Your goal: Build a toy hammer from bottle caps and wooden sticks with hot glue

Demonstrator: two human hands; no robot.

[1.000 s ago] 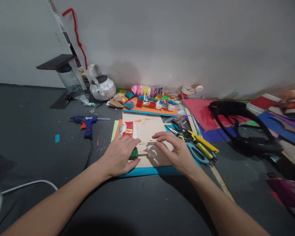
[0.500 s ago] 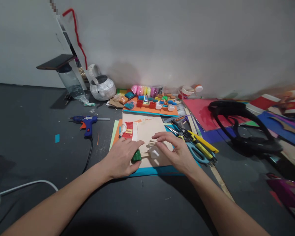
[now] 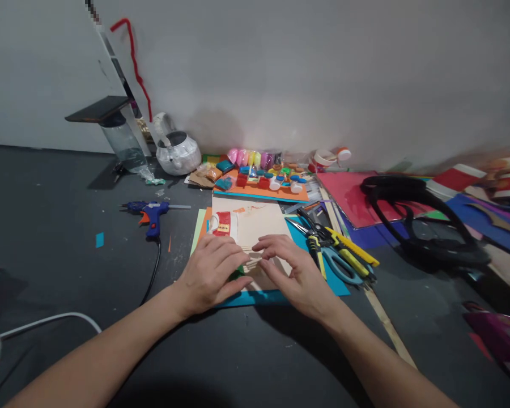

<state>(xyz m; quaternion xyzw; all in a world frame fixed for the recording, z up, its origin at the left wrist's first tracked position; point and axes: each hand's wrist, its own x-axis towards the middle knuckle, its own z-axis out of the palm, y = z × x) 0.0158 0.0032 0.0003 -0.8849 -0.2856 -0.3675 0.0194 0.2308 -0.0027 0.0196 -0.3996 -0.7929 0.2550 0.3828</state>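
Note:
My left hand is closed over a dark green block, most of it hidden under the fingers. Thin wooden sticks reach from the block towards my right hand. Its thumb and fingertips are curled in on the sticks' right end; the white piece there is covered by that hand. Both hands are low over a cream sheet, which lies on blue card. Just beyond the left fingers is a red and white piece with a yellow patch.
A blue glue gun lies to the left, its cord trailing forward. Pliers, scissors and a yellow cutter are on the right, near a black headset-like strap. Clay packs and a silver pot stand behind.
My right hand has shifted left along the sticks, towards my left hand, and now covers the white piece. The left fingers hide more of the green block.

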